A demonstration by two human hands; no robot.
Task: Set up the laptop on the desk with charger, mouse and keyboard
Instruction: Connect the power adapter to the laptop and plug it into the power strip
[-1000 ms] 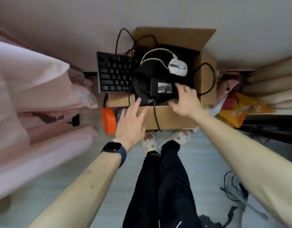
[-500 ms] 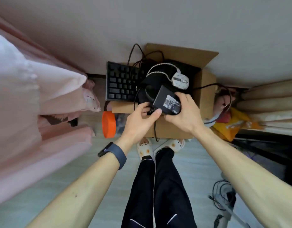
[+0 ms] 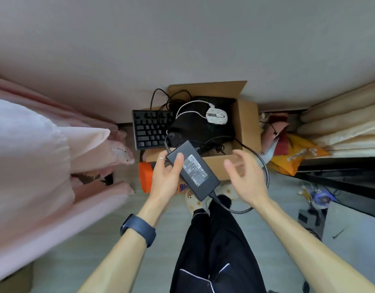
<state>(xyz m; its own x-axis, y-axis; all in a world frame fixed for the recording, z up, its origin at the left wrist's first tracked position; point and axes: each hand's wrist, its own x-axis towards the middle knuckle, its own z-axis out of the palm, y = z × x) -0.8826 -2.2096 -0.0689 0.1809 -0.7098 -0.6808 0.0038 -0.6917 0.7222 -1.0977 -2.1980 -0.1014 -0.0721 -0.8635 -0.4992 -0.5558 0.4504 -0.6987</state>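
Observation:
My left hand grips the black charger brick, thumb on its labelled top, lifted out in front of the cardboard box. Its thick cable loops past my right hand, which hovers beside the brick with relaxed, spread fingers and holds nothing. In the box lie a black keyboard, sticking out on the left, a white mouse with a braided cord, and a dark laptop under them, mostly hidden.
The box stands on the floor against the wall. Pink bedding hangs at the left. An orange-lidded container sits by the box's left side. Bags and clutter lie to the right, with cables on the floor.
The charger brick has come up out of the box and toward me. It passed into my left hand, and my right hand let go and drew back to the right.

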